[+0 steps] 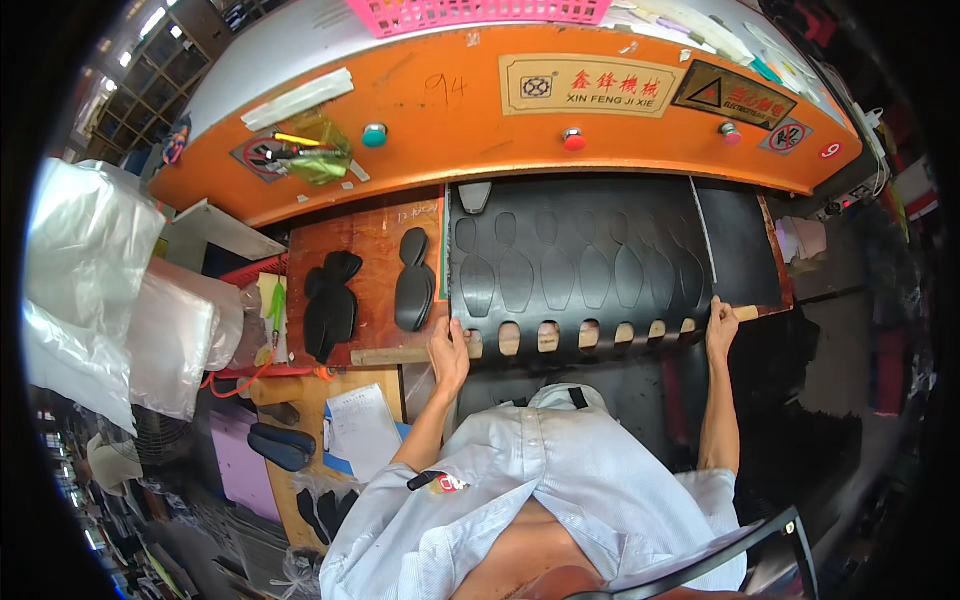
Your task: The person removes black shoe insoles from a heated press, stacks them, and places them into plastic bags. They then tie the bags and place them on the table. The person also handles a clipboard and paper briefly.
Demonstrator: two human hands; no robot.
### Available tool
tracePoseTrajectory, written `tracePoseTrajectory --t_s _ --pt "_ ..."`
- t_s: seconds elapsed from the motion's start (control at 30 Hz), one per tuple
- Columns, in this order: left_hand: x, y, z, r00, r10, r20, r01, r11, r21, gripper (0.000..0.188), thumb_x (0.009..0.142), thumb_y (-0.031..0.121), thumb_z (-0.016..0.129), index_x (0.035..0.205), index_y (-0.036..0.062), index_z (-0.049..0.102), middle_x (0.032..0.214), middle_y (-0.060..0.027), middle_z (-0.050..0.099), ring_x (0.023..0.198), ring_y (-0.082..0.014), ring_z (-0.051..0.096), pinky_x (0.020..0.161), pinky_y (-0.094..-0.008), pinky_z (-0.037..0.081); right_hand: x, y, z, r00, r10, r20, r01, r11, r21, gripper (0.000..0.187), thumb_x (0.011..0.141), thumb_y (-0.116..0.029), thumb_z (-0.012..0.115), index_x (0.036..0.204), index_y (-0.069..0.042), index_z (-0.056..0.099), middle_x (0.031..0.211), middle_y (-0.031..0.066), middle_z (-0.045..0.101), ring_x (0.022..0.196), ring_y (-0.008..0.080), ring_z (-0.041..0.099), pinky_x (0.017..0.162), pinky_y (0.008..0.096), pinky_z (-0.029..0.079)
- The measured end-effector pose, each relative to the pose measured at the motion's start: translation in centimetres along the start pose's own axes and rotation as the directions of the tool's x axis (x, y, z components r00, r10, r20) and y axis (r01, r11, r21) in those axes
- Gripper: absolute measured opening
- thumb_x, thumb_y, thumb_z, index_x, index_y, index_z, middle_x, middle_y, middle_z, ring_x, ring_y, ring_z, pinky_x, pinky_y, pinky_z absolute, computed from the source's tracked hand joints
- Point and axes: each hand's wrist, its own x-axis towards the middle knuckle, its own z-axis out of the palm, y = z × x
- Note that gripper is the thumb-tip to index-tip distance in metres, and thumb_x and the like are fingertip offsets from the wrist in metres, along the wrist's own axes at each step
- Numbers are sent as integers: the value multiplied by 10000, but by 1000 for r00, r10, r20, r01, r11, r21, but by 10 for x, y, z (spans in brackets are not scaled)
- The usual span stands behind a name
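A wide black sheet [640, 205] lies on the orange machine's bed, with a row of sole-shaped outlines cut or pressed into it. Its near edge has a line of rounded openings and bends down over the front. My left hand [449, 352] is closed on the sheet's near left corner, thumb on top. Gripping the near right corner is my right hand [722, 325], its fingers partly hidden. Beneath the sheet runs a wooden bar [388, 356], visible through the openings and beyond both sides. A small grey piece [474, 198] rests at the sheet's far left.
Black sole-shaped pieces [330, 318] and another stack [413, 290] lie on the brown board at left. The orange machine beam [440, 130] spans the far side, carrying push buttons [573, 139]. Plastic bags [95, 270] hang left. Papers [362, 430] lie on a lower wooden surface.
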Motion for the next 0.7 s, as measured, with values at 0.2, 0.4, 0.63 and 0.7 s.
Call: tracePoseTrajectory --t_s 0.2,0.4,0.63,0.7 --pt "30 37 -16 832 552 -49 -529 817 230 410 990 12 506 1395 -48 541 1369 -268 576 1247 -435 576 1051 -438 458 -75 -133 87 896 -430 -111 389 880 -272 362 866 -234 748 1130 7 696 1104 188 671 1077 367 589 971 475 470" --pt "137 55 26 927 346 144 -303 919 -254 472 1034 17 481 1495 -68 422 1476 -262 524 1392 -346 518 1140 -399 424 -190 -290 277 710 -500 496 571 821 12 898 687 -402 894 1387 28 529 1489 323 427 1353 480 403 1104 550 376" --pt "108 29 24 920 339 198 -319 939 -129 516 1016 26 577 1506 -35 427 1462 -251 541 1355 -330 551 1120 -382 459 -188 -279 276 718 -246 651 -57 911 408 759 734 -216 867 1333 130 553 1343 291 585 1161 308 597 916 415 516" --pt "98 31 25 909 358 213 -381 921 82 520 995 28 604 1490 -25 454 1447 -249 552 1338 -354 562 1116 -398 463 -166 -272 262 687 -124 716 -480 662 576 757 751 -190 860 1334 171 539 1171 214 698 960 206 674 846 333 544"
